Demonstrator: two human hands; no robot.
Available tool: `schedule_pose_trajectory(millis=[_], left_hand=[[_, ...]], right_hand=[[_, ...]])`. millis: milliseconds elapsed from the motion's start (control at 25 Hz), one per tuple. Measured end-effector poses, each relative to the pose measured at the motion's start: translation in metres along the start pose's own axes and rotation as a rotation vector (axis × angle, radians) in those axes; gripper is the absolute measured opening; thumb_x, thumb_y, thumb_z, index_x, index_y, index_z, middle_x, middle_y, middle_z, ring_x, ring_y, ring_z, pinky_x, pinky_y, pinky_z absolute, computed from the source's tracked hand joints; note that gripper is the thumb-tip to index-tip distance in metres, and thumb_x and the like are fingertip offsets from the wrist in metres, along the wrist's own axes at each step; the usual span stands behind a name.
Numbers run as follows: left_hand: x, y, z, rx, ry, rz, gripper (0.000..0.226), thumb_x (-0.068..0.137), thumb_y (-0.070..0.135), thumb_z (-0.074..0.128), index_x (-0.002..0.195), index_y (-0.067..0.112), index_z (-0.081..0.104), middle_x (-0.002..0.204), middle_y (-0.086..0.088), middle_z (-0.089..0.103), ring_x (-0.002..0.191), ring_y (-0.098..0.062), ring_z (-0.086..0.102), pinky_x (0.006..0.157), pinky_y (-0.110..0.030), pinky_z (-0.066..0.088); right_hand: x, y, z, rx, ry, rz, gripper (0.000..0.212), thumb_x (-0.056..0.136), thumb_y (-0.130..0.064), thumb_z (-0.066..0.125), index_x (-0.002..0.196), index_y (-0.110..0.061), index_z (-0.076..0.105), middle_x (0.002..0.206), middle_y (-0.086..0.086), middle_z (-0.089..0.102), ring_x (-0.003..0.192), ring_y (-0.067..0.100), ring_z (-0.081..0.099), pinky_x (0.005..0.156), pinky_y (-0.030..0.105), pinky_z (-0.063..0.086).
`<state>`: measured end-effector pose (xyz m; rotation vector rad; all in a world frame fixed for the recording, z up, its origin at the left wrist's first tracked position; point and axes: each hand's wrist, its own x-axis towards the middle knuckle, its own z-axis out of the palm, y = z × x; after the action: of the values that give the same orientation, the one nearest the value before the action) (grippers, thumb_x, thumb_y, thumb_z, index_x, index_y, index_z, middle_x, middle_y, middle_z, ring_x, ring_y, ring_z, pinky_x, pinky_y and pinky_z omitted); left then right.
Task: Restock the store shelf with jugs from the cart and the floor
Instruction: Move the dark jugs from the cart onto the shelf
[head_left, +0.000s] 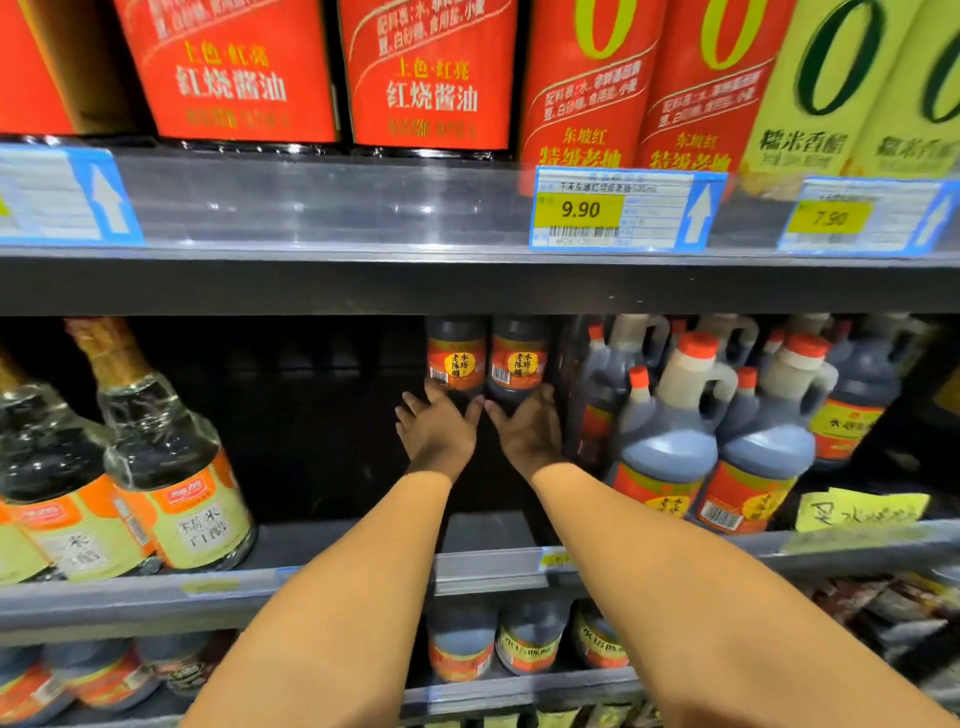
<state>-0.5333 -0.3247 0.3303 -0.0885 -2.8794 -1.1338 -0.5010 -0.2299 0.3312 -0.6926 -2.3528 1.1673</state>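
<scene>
Two dark jugs with orange labels stand side by side deep at the back of the middle shelf: the left jug (456, 358) and the right jug (519, 361). My left hand (436, 428) reaches in with fingers spread, its fingertips touching the base of the left jug. My right hand (527, 431) lies flat just below the right jug, fingers apart. Neither hand is wrapped around a jug. The jugs' tops are hidden by the shelf above.
A row of dark jugs with red caps (675, 415) fills the shelf to the right. Clear vinegar bottles (166, 467) stand to the left. The shelf's front rail (493, 569) runs under my forearms. Red-labelled bottles (431, 78) crowd the upper shelf; more jugs (462, 644) sit below.
</scene>
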Motion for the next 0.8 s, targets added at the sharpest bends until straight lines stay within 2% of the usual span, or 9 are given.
schedule_pose_trajectory(millis=[120,280,400,520,680,800], left_hand=[[-0.027,-0.004,-0.015,0.222,-0.039,0.06,0.076,0.093,0.058,0.039,0.151,0.014,0.013,0.157,-0.024,0.009,0.144,-0.044,0.008,0.117,-0.049,0.013],[-0.067,-0.006,-0.044,0.417,-0.126,0.099,0.075,0.094,0.057,0.036,0.151,0.017,0.01,0.159,-0.019,0.007,0.145,-0.041,0.004,0.118,-0.048,0.01],[-0.099,-0.018,-0.06,0.524,-0.104,0.192,0.074,0.094,0.058,0.037,0.151,0.016,0.015,0.157,-0.021,0.015,0.144,-0.042,0.01,0.117,-0.049,0.015],[-0.13,-0.032,-0.081,0.62,-0.028,0.286,0.074,0.092,0.062,0.036,0.149,0.017,0.022,0.153,-0.02,0.028,0.141,-0.041,0.022,0.114,-0.049,0.023],[-0.168,-0.057,-0.105,0.656,-0.033,0.343,0.073,0.092,0.063,0.036,0.148,0.018,0.024,0.151,-0.015,0.033,0.14,-0.037,0.027,0.114,-0.049,0.023],[-0.204,-0.083,-0.125,0.666,0.0,0.31,0.072,0.091,0.062,0.037,0.146,0.018,0.027,0.148,-0.015,0.037,0.137,-0.037,0.031,0.111,-0.048,0.028]], right_hand=[[-0.025,-0.005,-0.018,-0.205,-0.076,-0.036,0.078,0.085,-0.04,0.063,0.142,-0.001,0.026,0.142,0.02,0.041,0.13,0.035,0.043,0.105,0.04,0.038],[-0.072,-0.013,-0.042,-0.49,-0.149,-0.137,0.068,0.089,-0.043,0.055,0.135,0.0,0.031,0.134,0.021,0.044,0.119,0.037,0.05,0.095,0.039,0.043],[-0.104,-0.014,-0.058,-0.597,-0.167,-0.245,0.063,0.089,-0.044,0.054,0.132,-0.002,0.036,0.13,0.02,0.047,0.113,0.037,0.052,0.089,0.04,0.045],[-0.137,-0.021,-0.072,-0.724,-0.186,-0.332,0.06,0.093,-0.045,0.048,0.136,-0.005,0.035,0.135,0.021,0.044,0.119,0.038,0.048,0.093,0.043,0.043],[-0.173,-0.022,-0.077,-0.744,-0.228,-0.435,0.058,0.096,-0.044,0.043,0.142,-0.012,0.031,0.145,0.015,0.035,0.129,0.035,0.039,0.099,0.045,0.04],[-0.206,-0.024,-0.069,-0.722,-0.269,-0.476,0.057,0.096,-0.045,0.042,0.143,-0.015,0.031,0.148,0.013,0.032,0.131,0.035,0.037,0.099,0.047,0.04]])
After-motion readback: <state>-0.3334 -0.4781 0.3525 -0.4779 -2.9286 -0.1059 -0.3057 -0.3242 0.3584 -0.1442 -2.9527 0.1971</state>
